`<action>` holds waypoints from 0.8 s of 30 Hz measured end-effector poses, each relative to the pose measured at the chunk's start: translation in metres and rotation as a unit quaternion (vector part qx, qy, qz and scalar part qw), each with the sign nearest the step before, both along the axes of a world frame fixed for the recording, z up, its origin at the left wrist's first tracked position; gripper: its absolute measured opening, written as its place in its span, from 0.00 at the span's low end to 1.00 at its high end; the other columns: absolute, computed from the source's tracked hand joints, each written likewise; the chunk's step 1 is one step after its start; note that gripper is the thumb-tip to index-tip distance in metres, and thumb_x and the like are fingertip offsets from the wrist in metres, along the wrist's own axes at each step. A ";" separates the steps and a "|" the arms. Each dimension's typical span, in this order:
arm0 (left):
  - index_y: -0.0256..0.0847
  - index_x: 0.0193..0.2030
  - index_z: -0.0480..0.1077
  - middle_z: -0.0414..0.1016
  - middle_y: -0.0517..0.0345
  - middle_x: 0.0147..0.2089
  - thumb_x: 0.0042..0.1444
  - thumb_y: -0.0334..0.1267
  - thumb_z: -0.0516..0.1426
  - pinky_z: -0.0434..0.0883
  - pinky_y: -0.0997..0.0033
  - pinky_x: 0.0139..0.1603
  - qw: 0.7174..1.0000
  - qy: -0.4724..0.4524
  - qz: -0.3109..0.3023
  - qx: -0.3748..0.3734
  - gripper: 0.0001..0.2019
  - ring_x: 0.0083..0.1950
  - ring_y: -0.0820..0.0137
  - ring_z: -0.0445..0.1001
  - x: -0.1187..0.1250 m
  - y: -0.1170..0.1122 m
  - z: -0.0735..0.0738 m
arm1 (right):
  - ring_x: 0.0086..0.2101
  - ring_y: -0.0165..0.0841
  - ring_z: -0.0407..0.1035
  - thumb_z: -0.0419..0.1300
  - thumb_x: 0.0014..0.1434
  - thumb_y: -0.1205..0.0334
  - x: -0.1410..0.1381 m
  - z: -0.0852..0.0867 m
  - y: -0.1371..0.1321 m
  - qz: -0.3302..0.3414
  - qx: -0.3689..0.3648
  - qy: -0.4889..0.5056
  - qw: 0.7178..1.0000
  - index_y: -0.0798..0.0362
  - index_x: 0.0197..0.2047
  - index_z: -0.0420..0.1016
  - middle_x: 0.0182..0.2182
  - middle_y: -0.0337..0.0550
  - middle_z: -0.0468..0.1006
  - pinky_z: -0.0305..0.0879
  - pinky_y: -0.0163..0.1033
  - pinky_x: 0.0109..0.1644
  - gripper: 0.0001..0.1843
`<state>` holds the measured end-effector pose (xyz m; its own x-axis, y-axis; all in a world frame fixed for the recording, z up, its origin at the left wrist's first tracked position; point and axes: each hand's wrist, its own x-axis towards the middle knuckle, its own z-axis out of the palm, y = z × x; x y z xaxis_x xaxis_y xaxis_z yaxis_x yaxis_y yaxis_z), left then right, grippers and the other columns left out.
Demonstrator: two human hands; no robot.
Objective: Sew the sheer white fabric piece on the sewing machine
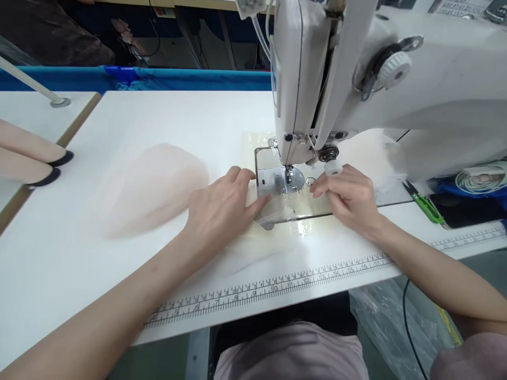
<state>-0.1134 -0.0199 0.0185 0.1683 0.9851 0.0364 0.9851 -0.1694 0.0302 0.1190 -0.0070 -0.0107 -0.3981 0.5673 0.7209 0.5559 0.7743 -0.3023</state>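
My left hand point(224, 203) lies at the left edge of the metal needle plate point(273, 182), thumb and fingers apart. Beside it on the white table is a pale pink, thin, rounded piece point(158, 184), smeared by motion. My right hand point(352, 200) is to the right of the plate, its fingers curled in and pressed together; what they hold, if anything, cannot be made out. The presser foot point(289, 174) of the sewing machine point(303, 79) stands between my hands. Behind my right hand lies another pale piece point(368, 153), under the machine arm.
A printed ruler strip point(273, 287) runs along the table's front edge. Green thread snips point(425, 203) and a dark phone point(467, 208) lie at the right. Two pale rods with black ends point(47, 177) are at far left. A person's dark sleeve point(55, 34) shows behind the blue cloth edge.
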 end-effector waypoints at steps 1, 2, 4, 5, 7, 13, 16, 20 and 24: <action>0.41 0.52 0.67 0.75 0.53 0.53 0.63 0.57 0.49 0.54 0.68 0.21 1.000 0.005 0.011 -0.013 0.23 0.32 0.62 0.74 0.000 0.000 0.002 | 0.27 0.30 0.73 0.48 0.50 0.81 -0.001 0.001 -0.001 -0.010 -0.003 0.004 1.000 0.52 0.27 0.74 0.25 0.35 0.79 0.64 0.39 0.31 0.18; 0.42 0.52 0.67 0.75 0.53 0.53 0.63 0.57 0.48 0.55 0.67 0.21 1.000 0.006 0.018 -0.019 0.23 0.32 0.62 0.73 -0.001 0.000 0.005 | 0.27 0.31 0.73 0.48 0.50 0.80 -0.002 0.002 -0.002 -0.011 -0.007 0.009 1.000 0.52 0.28 0.75 0.25 0.36 0.80 0.64 0.39 0.32 0.18; 0.42 0.49 0.69 0.77 0.53 0.50 0.63 0.56 0.48 0.56 0.67 0.22 1.000 -0.005 0.021 -0.021 0.21 0.30 0.62 0.73 -0.007 0.002 0.008 | 0.29 0.32 0.74 0.50 0.51 0.78 -0.005 0.005 -0.006 0.007 -0.032 0.022 0.999 0.53 0.31 0.77 0.27 0.38 0.81 0.67 0.40 0.33 0.17; 0.42 0.46 0.70 0.78 0.53 0.46 0.61 0.55 0.50 0.57 0.67 0.22 0.999 -0.019 0.018 -0.020 0.20 0.30 0.63 0.73 -0.011 0.003 0.008 | 0.30 0.32 0.75 0.50 0.51 0.77 -0.007 0.007 -0.008 0.028 -0.052 0.028 0.998 0.53 0.33 0.78 0.29 0.39 0.81 0.69 0.40 0.35 0.17; 0.43 0.40 0.71 0.79 0.56 0.37 0.58 0.54 0.55 0.57 0.69 0.20 0.998 -0.057 0.001 -0.024 0.16 0.26 0.65 0.72 -0.021 0.007 0.006 | 0.35 0.32 0.76 0.50 0.52 0.77 -0.011 0.010 -0.014 0.101 -0.108 0.028 0.989 0.54 0.37 0.79 0.33 0.42 0.82 0.72 0.40 0.39 0.19; 0.45 0.28 0.72 0.70 0.64 0.20 0.56 0.43 0.58 0.54 0.73 0.15 0.971 -0.219 -0.088 -0.040 0.08 0.16 0.74 0.64 -0.032 0.012 0.001 | 0.25 0.26 0.73 0.53 0.54 0.73 -0.010 0.011 -0.021 0.204 -0.247 -0.105 0.941 0.50 0.41 0.81 0.31 0.34 0.83 0.69 0.33 0.28 0.18; 0.45 0.29 0.73 0.64 0.66 0.17 0.55 0.43 0.60 0.54 0.75 0.15 0.947 -0.307 -0.060 -0.079 0.07 0.16 0.75 0.60 -0.022 0.010 0.005 | 0.19 0.27 0.68 0.57 0.57 0.68 -0.008 0.011 -0.018 0.074 -0.165 -0.086 0.980 0.52 0.33 0.81 0.22 0.36 0.80 0.64 0.33 0.23 0.11; 0.44 0.30 0.73 0.59 0.68 0.15 0.55 0.41 0.60 0.53 0.75 0.16 0.912 -0.384 -0.057 -0.131 0.05 0.15 0.78 0.54 -0.010 0.004 0.010 | 0.19 0.22 0.66 0.59 0.60 0.66 -0.015 0.017 -0.023 0.041 -0.218 0.011 0.975 0.51 0.50 0.77 0.47 0.45 0.80 0.68 0.34 0.24 0.15; 0.44 0.31 0.74 0.60 0.68 0.17 0.55 0.37 0.58 0.55 0.75 0.20 0.894 -0.417 -0.084 -0.142 0.04 0.17 0.79 0.54 -0.005 -0.001 0.007 | 0.17 0.20 0.68 0.56 0.61 0.67 -0.026 0.017 -0.024 0.096 -0.442 0.062 0.890 0.48 0.62 0.65 0.54 0.48 0.75 0.66 0.32 0.21 0.25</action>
